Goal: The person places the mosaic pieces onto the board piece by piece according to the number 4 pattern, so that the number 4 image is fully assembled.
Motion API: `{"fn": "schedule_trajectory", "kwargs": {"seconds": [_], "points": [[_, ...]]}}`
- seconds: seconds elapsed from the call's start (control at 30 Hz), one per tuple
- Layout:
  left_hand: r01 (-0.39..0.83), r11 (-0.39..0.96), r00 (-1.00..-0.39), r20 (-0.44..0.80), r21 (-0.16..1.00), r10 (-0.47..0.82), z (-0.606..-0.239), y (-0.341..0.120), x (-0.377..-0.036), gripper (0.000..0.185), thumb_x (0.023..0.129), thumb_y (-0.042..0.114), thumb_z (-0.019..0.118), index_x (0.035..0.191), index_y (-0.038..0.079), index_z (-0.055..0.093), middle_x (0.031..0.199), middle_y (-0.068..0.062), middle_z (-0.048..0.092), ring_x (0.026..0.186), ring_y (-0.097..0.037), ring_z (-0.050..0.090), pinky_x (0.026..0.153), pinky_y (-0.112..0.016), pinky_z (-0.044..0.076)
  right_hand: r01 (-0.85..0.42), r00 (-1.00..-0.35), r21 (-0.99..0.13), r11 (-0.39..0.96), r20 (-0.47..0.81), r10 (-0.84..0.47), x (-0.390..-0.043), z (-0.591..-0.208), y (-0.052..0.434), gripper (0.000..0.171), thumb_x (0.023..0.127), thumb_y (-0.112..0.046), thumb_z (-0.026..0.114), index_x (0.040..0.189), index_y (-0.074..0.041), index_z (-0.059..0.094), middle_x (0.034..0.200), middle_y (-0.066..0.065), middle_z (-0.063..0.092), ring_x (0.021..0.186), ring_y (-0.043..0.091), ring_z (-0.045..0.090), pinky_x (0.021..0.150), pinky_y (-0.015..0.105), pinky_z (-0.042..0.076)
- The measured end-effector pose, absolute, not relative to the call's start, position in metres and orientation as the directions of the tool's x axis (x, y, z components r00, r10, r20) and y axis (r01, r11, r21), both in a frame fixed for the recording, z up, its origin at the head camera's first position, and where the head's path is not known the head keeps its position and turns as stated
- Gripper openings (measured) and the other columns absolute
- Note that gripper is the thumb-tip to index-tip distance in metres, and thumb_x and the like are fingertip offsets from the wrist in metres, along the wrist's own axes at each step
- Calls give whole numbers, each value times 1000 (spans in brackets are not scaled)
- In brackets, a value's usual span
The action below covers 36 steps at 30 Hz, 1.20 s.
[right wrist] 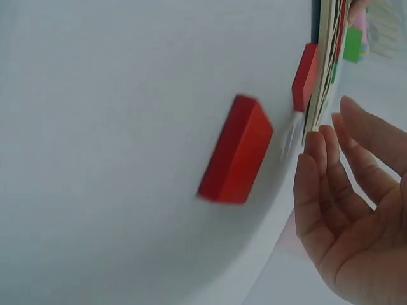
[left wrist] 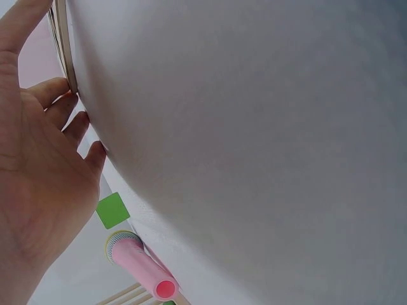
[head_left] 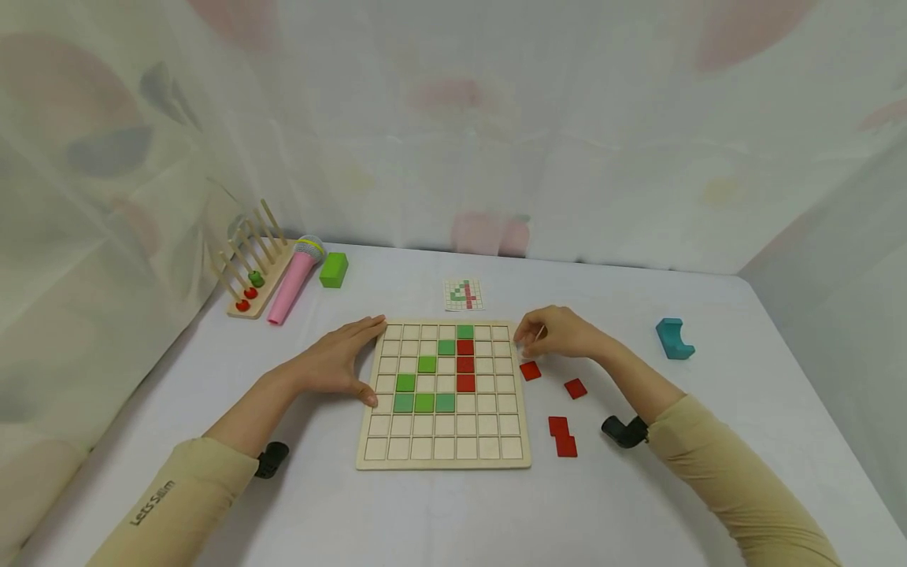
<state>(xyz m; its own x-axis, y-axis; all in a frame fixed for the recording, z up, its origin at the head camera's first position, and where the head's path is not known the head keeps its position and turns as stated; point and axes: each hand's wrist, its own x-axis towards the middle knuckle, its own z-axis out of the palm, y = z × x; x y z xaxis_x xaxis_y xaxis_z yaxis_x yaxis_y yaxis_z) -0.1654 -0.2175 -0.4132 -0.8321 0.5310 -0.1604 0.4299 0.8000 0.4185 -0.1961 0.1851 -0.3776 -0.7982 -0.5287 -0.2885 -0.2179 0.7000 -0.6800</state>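
A wooden grid board [head_left: 442,461] lies in the middle of the white table. Green tiles [head_left: 423,402] form an angled shape on it, beside a short column of red tiles [head_left: 464,365]. My left hand [head_left: 352,356] lies flat with its fingers against the board's left edge [left wrist: 62,44], holding nothing. My right hand [head_left: 540,334] rests at the board's upper right edge with its fingers [right wrist: 321,168] relaxed and empty. Loose red tiles [head_left: 530,370] [head_left: 575,387] [head_left: 562,435] lie on the table just below it; the right wrist view shows one red tile [right wrist: 236,151] close up.
A small pattern card [head_left: 464,294] lies behind the board. At the back left stand a wooden peg rack [head_left: 249,268], a pink toy microphone [head_left: 294,280] and a green block [head_left: 333,269]. A teal block [head_left: 673,339] sits at the right. Curtains enclose the table.
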Motion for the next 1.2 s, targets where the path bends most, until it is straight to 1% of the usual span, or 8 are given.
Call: {"fn": "schedule_trajectory", "kwargs": {"seconds": [0.2, 0.33, 0.43, 0.57, 0.7, 0.93, 1.2], "points": [[429, 802, -833, -160, 415, 529, -413, -217, -165, 133, 52, 65, 86, 155, 5, 28, 166, -12, 24, 153, -38, 22, 122, -59, 24, -214, -767, -658, 722, -345, -542, -198, -384, 196, 21, 83, -10, 73, 103, -13, 72, 92, 3, 67, 78, 14, 63, 75, 27, 51], [432, 803, -833, -158, 412, 530, -413, -218, -166, 133, 52, 66, 86, 155, 5, 28, 166, -11, 24, 153, -38, 22, 122, -59, 25, -225, -744, -651, 725, -365, -559, -198, -383, 199, 22, 81, -11, 75, 102, -14, 73, 94, 3, 68, 81, 13, 62, 78, 27, 51], [434, 801, -833, -155, 413, 531, -414, -218, -166, 133, 52, 67, 86, 155, 5, 28, 166, -12, 24, 153, -38, 22, 122, -59, 25, -241, -727, -656, 716, -366, -580, -197, -383, 199, 22, 80, -11, 77, 102, -13, 73, 95, 2, 70, 83, 13, 61, 78, 27, 51], [434, 798, -831, -155, 418, 534, -414, -218, -166, 133, 52, 67, 86, 155, 5, 28, 166, -12, 24, 153, -38, 22, 122, -59, 24, -247, -716, -658, 711, -371, -591, -197, -385, 200, 23, 78, -11, 79, 101, -15, 74, 94, 0, 70, 84, 13, 59, 76, 25, 50], [432, 798, -832, -157, 420, 533, -415, -219, -166, 133, 52, 66, 86, 156, 5, 28, 166, -11, 23, 153, -38, 22, 122, -60, 24, -245, -713, -658, 712, -375, -593, -196, -388, 200, 25, 77, -12, 81, 100, -17, 73, 92, -1, 66, 84, 14, 56, 75, 25, 50], [431, 801, -833, -158, 416, 530, -415, -218, -167, 133, 52, 65, 86, 156, 5, 28, 166, -11, 23, 153, -37, 21, 122, -60, 25, -262, -707, -667, 697, -359, -610, -194, -390, 200, 27, 75, -15, 83, 99, -17, 73, 92, 0, 65, 85, 15, 55, 75, 26, 50], [432, 800, -831, -160, 416, 532, -415, -218, -166, 133, 53, 66, 86, 156, 5, 27, 166, -11, 23, 154, -37, 21, 122, -60, 23, -285, -711, -658, 697, -343, -614, -192, -390, 201, 24, 76, -14, 82, 98, -17, 72, 90, 1, 64, 85, 14, 55, 74, 24, 48]]}}
